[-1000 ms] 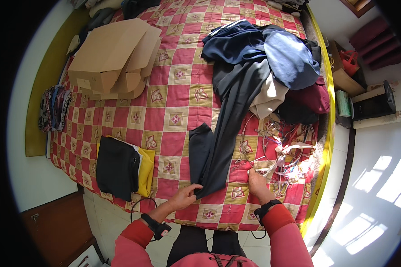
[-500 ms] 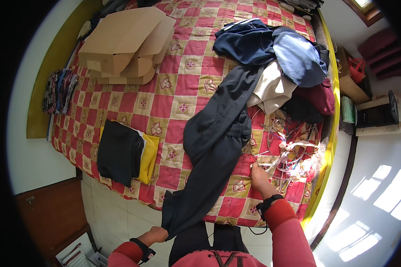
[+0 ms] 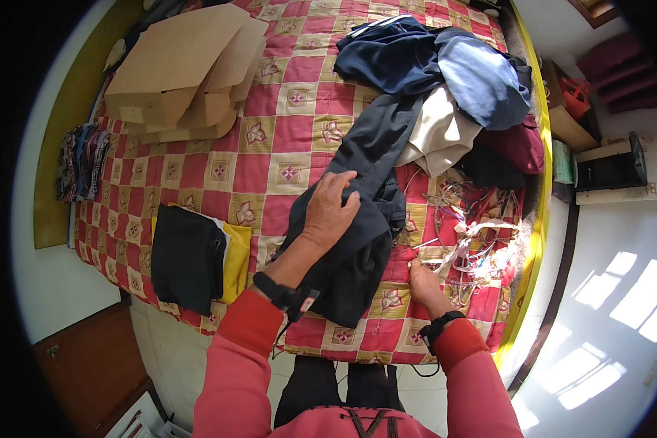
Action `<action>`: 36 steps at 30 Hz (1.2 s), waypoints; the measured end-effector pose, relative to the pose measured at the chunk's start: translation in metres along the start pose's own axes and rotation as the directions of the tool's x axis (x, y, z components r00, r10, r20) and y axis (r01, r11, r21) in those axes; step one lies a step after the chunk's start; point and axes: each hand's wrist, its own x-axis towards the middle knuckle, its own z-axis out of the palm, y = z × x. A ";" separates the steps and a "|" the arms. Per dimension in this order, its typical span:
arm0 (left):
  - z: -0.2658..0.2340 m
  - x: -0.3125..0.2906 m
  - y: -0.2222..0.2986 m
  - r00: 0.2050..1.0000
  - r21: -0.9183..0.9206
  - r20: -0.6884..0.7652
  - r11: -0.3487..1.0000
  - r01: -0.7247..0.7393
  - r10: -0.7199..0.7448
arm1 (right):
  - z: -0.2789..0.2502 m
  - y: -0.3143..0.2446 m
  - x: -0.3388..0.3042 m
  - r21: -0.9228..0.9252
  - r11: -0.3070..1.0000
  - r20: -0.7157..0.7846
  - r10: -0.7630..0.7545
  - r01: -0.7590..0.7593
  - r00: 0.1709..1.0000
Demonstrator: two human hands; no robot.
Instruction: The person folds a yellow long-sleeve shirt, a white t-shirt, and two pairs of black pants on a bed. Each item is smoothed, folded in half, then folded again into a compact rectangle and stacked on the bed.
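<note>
A pair of black trousers (image 3: 358,241) lies lengthwise on the bed, its lower end folded back over the upper part. My left hand (image 3: 330,212) rests on top of the folded part with its fingers spread. My right hand (image 3: 426,286) is closed beside a tangle of thin hangers and pale straps (image 3: 474,248). A thin white end shows at its fingertips, but what it grips is too small to make out. Beyond the trousers is a heap of clothes: a navy garment (image 3: 390,58), a light blue one (image 3: 482,84) and a cream one (image 3: 442,135).
A folded stack of black and yellow clothes (image 3: 190,255) lies at the bed's near left. Flattened cardboard boxes (image 3: 175,66) lie at the far left, with small patterned clothes (image 3: 82,164) by the edge. A yellow bed rail (image 3: 539,219) runs along the right.
My left hand has carried the trousers' near end up and away from me, folding it over, and has let go. My right hand has stayed nearly in place by the tangle.
</note>
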 end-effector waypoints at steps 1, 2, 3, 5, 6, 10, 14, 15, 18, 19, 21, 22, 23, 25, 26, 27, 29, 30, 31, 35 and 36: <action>0.016 0.014 0.000 0.999 0.122 0.011 0.992 -0.039 0.038 | 0.000 0.000 0.000 0.007 1.000 0.004 0.009 -0.009 1.000; 0.029 0.017 -0.001 0.999 0.239 0.051 0.971 -0.026 0.014 | 0.001 -0.001 0.001 -0.015 1.000 0.020 0.022 -0.021 1.000; 0.042 0.018 -0.004 0.996 0.353 0.090 0.935 -0.019 -0.014 | 0.001 -0.001 0.001 0.011 1.000 0.008 0.026 -0.026 1.000; 0.056 0.018 -0.016 0.960 0.530 0.231 0.848 0.009 -0.155 | 0.002 -0.002 0.001 0.004 0.999 0.008 0.039 -0.039 0.999; 0.057 0.015 -0.025 0.953 0.587 0.256 0.810 -0.021 -0.162 | 0.003 -0.002 0.002 0.002 0.999 0.006 0.045 -0.045 0.999; 0.045 0.011 -0.059 0.955 0.535 0.283 0.841 -0.078 -0.091 | 0.002 -0.005 0.001 -0.001 0.996 0.025 0.085 -0.085 0.996; 0.015 0.004 -0.082 0.939 0.403 0.337 0.912 -0.074 -0.073 | 0.000 -0.005 0.003 0.004 0.996 0.030 0.089 -0.089 0.996; 0.001 -0.004 -0.088 0.958 0.348 0.282 0.936 -0.060 -0.043 | 0.000 -0.005 0.002 -0.007 0.996 0.038 0.086 -0.086 0.996; -0.067 -0.032 -0.113 0.965 0.054 0.182 0.981 0.184 -0.191 | 0.001 -0.005 0.002 0.004 0.997 0.019 0.081 -0.082 0.997; -0.096 -0.046 -0.121 0.954 0.102 0.125 0.960 0.260 -0.272 | 0.001 -0.005 0.002 0.001 0.996 0.016 0.087 -0.087 0.996; -0.151 -0.073 -0.133 0.911 0.035 -0.089 0.912 0.408 -0.404 | 0.002 -0.005 0.002 -0.017 0.996 0.013 0.085 -0.085 0.996; -0.173 -0.084 -0.135 0.794 -0.065 -0.179 0.812 0.579 -0.581 | 0.002 -0.005 0.001 -0.024 0.995 0.027 0.098 -0.097 0.995; -0.191 -0.092 -0.135 0.707 -0.068 -0.301 0.754 0.654 -0.640 | 0.002 -0.006 0.001 -0.031 0.994 0.039 0.107 -0.106 0.993; -0.207 -0.095 -0.127 0.791 0.215 -0.472 0.820 0.531 -0.389 | 0.000 -0.007 0.002 -0.055 0.992 0.042 0.114 -0.111 0.993; -0.207 -0.095 -0.118 0.804 0.315 -0.506 0.800 0.510 -0.313 | -0.001 -0.008 0.002 -0.039 0.993 0.046 0.115 -0.114 0.992; -0.197 -0.091 -0.107 0.883 0.371 -0.440 0.863 0.342 -0.160 | -0.002 -0.009 0.002 -0.039 0.993 0.049 0.117 -0.115 0.992; -0.163 -0.077 -0.084 0.970 0.358 -0.236 0.922 0.145 -0.061 | -0.003 -0.009 0.003 -0.073 0.990 0.063 0.126 -0.122 0.990; -0.142 -0.069 -0.073 0.994 0.319 -0.098 0.945 0.075 -0.046 | -0.003 -0.009 0.003 -0.055 0.991 0.059 0.124 -0.121 0.991; -0.117 -0.060 -0.062 1.000 0.199 -0.017 0.980 0.029 -0.026 | -0.003 -0.009 0.003 -0.064 0.991 0.063 0.123 -0.119 0.990; -0.017 -0.044 -0.021 0.918 0.020 0.314 0.968 0.248 -0.242 | 0.000 -0.005 0.003 -0.069 0.994 0.041 0.088 -0.085 0.995; 0.002 -0.049 -0.010 0.952 0.166 0.289 0.984 0.060 -0.106 | 0.000 -0.004 0.004 -0.047 0.996 0.024 0.071 -0.069 0.997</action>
